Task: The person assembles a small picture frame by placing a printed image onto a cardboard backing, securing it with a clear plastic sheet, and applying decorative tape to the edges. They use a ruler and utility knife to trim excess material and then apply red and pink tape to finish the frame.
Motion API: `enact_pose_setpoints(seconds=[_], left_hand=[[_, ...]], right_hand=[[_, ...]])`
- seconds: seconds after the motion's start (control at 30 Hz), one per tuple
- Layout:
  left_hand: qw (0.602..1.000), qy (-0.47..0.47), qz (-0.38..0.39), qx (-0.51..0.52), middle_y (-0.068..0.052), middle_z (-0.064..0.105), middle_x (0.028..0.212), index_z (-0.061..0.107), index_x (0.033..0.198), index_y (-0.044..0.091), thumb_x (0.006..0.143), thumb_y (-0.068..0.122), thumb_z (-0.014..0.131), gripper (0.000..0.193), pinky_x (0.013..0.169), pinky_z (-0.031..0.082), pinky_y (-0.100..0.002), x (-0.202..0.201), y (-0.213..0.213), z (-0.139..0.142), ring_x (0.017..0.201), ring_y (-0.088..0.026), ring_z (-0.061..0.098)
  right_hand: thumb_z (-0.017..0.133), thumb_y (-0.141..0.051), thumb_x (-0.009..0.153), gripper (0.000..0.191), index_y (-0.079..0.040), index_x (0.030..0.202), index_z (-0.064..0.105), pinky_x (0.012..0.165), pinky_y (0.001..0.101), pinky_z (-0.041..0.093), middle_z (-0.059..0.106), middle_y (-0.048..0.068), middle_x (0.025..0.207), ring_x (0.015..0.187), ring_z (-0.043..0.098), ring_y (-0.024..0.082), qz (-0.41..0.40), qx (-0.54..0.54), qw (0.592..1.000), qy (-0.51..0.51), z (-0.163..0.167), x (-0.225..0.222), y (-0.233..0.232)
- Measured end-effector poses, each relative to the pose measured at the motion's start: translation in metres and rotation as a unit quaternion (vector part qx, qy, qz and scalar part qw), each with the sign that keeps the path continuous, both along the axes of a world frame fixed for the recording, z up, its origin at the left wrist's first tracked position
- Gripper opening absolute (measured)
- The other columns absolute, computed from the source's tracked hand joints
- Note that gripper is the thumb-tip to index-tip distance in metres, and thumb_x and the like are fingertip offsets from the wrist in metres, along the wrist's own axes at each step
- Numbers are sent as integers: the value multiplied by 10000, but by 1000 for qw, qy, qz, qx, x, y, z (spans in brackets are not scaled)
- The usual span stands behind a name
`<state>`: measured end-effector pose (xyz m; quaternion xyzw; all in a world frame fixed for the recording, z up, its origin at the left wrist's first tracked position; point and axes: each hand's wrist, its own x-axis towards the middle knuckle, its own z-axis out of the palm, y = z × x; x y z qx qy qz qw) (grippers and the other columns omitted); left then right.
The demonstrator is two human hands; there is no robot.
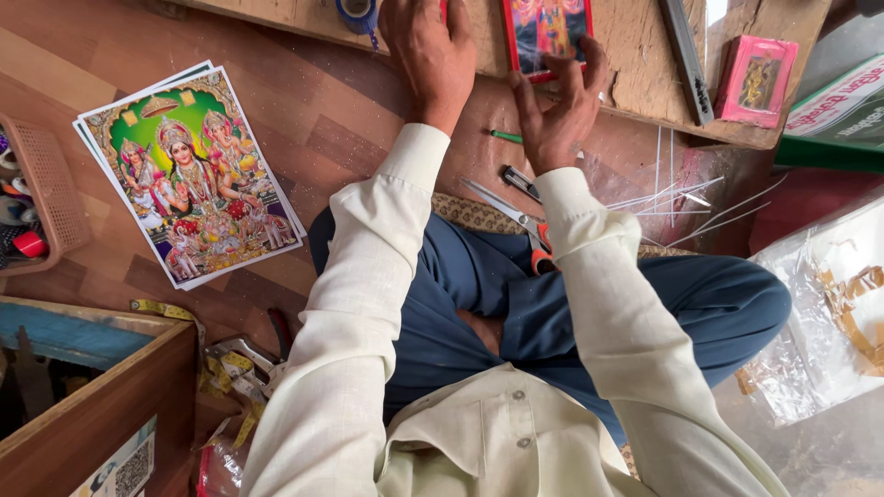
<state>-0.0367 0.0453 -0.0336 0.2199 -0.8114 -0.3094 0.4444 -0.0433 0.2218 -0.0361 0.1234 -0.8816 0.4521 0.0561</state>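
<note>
A low wooden table [635,55] carries a red-framed picture [545,32], the right hand [557,110] resting spread fingers on its lower edge, the left hand [433,55] flat beside it, scissors [516,221] on the lap below.

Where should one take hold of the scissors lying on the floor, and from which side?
Grip the scissors at the orange handles beside the right forearm, coming from the lap side. The blades point away toward the left, so the handles are the safe, nearest end. The right hand is closest.

Pink box [757,80] upper right, on the wooden board [635,55]
</note>
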Motion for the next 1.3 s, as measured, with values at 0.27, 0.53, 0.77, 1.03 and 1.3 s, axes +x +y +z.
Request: enact_pose_setpoints(seconds=[0.27,0.53,0.77,1.03,1.3], left_hand=[[995,12,-36,93,-107,638,1008,634,1041,33,934,72,710,136,871,493,-469,9,-10,3,971,-331,631],[990,79,-68,97,-100,654,1180,659,1156,47,945,14,685,215,890,575,-374,12,-6,9,1031,-293,686],[985,77,-81,135,-98,665,1201,677,1181,45,965,8,689,220,880,604,-310,8,8,-13,1022,-223,714],[938,82,-162,295,-151,661,1241,617,1329,-18,990,286,735,470,879,595,-320,5,10,-8,1086,-208,681],[811,15,-429,399,-12,738,990,668,1305,1,987,446,719,550,798,564,-232,19,10,27,891,-77,663]], right_hand=[[915,-240,793,467,-55,1143,667,1033,522,487,480,210,1438,1325,463,419,11,125,977,174,1,0,-9],[885,-246,750,632,-65,1297,626,951,515,501,542,197,1326,1205,568,428,28,130,974,182,6,-11,-3],[975,-294,698,719,-79,1277,606,1015,508,494,447,291,1445,1241,571,456,53,122,981,138,6,-22,12],[912,-276,754,775,-71,1402,539,1067,450,537,476,252,1518,1307,582,419,37,36,994,101,29,-15,15],[974,-192,733,858,-74,1453,523,1171,548,444,424,265,1538,1422,458,487,227,165,917,284,73,19,84]])
